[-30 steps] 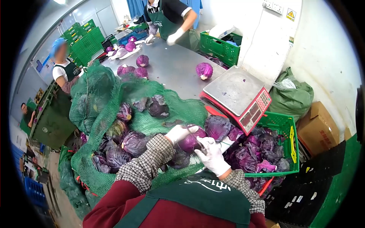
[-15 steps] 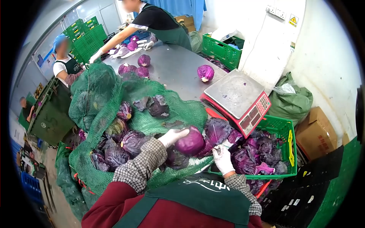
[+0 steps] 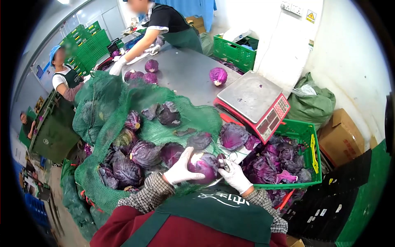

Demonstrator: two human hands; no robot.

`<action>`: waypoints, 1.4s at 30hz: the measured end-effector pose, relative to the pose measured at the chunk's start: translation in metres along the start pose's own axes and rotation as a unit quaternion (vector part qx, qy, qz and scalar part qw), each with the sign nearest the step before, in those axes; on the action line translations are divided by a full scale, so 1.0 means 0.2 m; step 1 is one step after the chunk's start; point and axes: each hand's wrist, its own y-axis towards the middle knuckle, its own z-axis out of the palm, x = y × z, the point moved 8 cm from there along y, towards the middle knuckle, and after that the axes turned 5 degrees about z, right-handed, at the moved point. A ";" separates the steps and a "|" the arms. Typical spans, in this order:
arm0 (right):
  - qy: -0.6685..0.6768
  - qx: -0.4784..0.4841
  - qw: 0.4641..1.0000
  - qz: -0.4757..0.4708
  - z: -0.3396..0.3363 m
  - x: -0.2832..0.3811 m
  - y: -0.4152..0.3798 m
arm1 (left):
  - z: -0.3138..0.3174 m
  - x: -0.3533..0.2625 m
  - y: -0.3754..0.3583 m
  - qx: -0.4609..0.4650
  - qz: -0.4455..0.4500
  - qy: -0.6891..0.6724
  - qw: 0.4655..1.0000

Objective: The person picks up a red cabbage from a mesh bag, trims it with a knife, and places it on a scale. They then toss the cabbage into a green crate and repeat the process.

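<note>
My left hand, in a white glove, cups a round red cabbage from the left, holding it close to my apron with its pale cut stem facing up. The gloved right hand presses against the cabbage's right side, fingers closed around what looks like a small knife, its pale blade pointing away from me. Loose dark outer leaves lie just beyond the cabbage.
A green net sack full of red cabbages spreads over the steel table to my left. A red scale stands ahead on the right, beside a green crate of trimmed leaves. A co-worker leans over the far end.
The cabbage has come down and nearer to my body, turned stem up. My right hand has moved back against it. The co-worker's arm has shifted along the far table.
</note>
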 end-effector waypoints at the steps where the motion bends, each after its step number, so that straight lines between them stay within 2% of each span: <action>1: 0.033 -0.004 0.999 0.018 0.01 0.00 -0.01 | 0.02 0.00 -0.01 -0.022 0.005 -0.016 1.000; 2: 0.010 0.018 1.000 0.014 0.04 0.02 -0.03 | 0.04 0.01 -0.02 -0.046 0.008 -0.031 0.998; 3: -0.089 0.004 0.996 -0.019 0.05 0.05 -0.03 | 0.04 0.01 -0.04 -0.080 -0.001 0.026 0.996; 4: -0.187 -0.009 0.981 -0.051 0.06 0.08 -0.03 | 0.04 0.03 -0.05 -0.091 -0.013 -0.008 0.996; 6: -0.276 -0.061 0.951 -0.121 0.03 0.19 -0.05 | 0.04 0.07 -0.08 -0.114 -0.042 -0.075 0.990; 9: -0.385 -0.146 0.893 -0.182 -0.03 0.32 -0.02 | 0.06 0.03 -0.10 -0.069 0.027 -0.026 0.997; 10: -0.357 -0.165 0.902 -0.179 -0.09 0.36 -0.01 | 0.07 -0.01 -0.10 -0.049 0.057 0.005 0.997; 11: -0.347 -0.206 0.893 -0.198 -0.16 0.44 -0.01 | 0.08 -0.10 -0.10 -0.026 0.076 0.119 0.990; 12: -0.337 -0.248 0.882 -0.217 -0.24 0.51 -0.01 | 0.09 -0.13 -0.09 -0.017 0.083 0.132 0.988; 14: -0.299 -0.321 0.867 -0.238 -0.44 0.60 -0.08 | 0.08 -0.08 -0.08 -0.028 0.070 0.086 0.993; 16: -0.316 -0.354 0.852 -0.220 -0.62 0.65 -0.18 | 0.06 -0.05 -0.08 -0.054 0.062 0.059 0.995; 17: -0.381 -0.343 0.836 -0.196 -0.73 0.57 -0.19 | 0.05 -0.04 -0.08 -0.067 0.058 0.044 0.995; 18: -0.444 -0.330 0.815 -0.171 -0.80 0.49 -0.22 | 0.04 -0.02 -0.10 -0.083 0.007 0.029 0.996; 19: -0.429 -0.331 0.832 -0.119 -0.84 0.46 -0.27 | 0.04 0.02 -0.11 -0.101 -0.039 -0.021 0.994; 20: -0.368 -0.327 0.868 -0.070 -0.88 0.35 -0.29 | 0.05 0.07 -0.13 -0.118 -0.084 -0.069 0.987; 21: -0.213 -0.320 0.919 -0.090 -0.85 0.19 -0.29 | 0.08 0.10 -0.12 -0.119 -0.103 -0.181 0.971; 22: -0.051 -0.303 0.946 -0.107 -0.80 0.06 -0.26 | 0.09 0.08 -0.09 -0.112 -0.099 -0.187 0.971; 23: -0.159 -0.243 0.955 -0.057 -0.67 0.13 -0.25 | 0.09 0.05 -0.07 -0.104 -0.098 -0.191 0.971; 24: -0.082 -0.183 0.980 0.005 -0.53 0.11 -0.22 | 0.10 0.04 -0.06 -0.097 -0.098 -0.194 0.971; 25: -0.036 -0.131 0.990 0.043 -0.41 0.10 -0.18 | 0.08 0.03 -0.04 -0.093 -0.070 -0.092 0.989; 26: 0.009 -0.083 0.993 0.086 -0.30 0.09 -0.14 | 0.07 -0.11 -0.03 -0.061 -0.043 -0.004 0.997; 28: 0.110 -0.002 0.976 0.187 -0.09 0.03 -0.10 | 0.15 -0.28 0.02 0.002 0.108 0.167 0.980; 29: 0.006 -0.023 0.996 0.089 -0.08 0.04 -0.08 | 0.20 -0.35 0.03 0.027 0.160 0.194 0.967; 32: -0.038 -0.050 0.993 -0.099 -0.09 0.04 -0.11 | 0.24 -0.33 0.11 0.069 0.201 0.199 0.957; 34: -0.036 -0.059 0.995 -0.078 -0.11 0.00 -0.13 | 0.23 -0.26 0.15 0.081 0.175 0.221 0.956; 36: -0.111 -0.064 0.987 -0.095 -0.09 0.04 -0.14 | 0.22 -0.29 0.15 0.079 0.118 0.259 0.955; 38: -0.180 -0.077 0.973 -0.125 -0.09 0.10 -0.15 | 0.23 -0.29 0.15 0.063 0.098 0.250 0.961; 42: -0.229 -0.055 0.967 -0.101 -0.07 0.11 -0.16 | 0.25 -0.27 0.17 0.041 0.074 0.221 0.972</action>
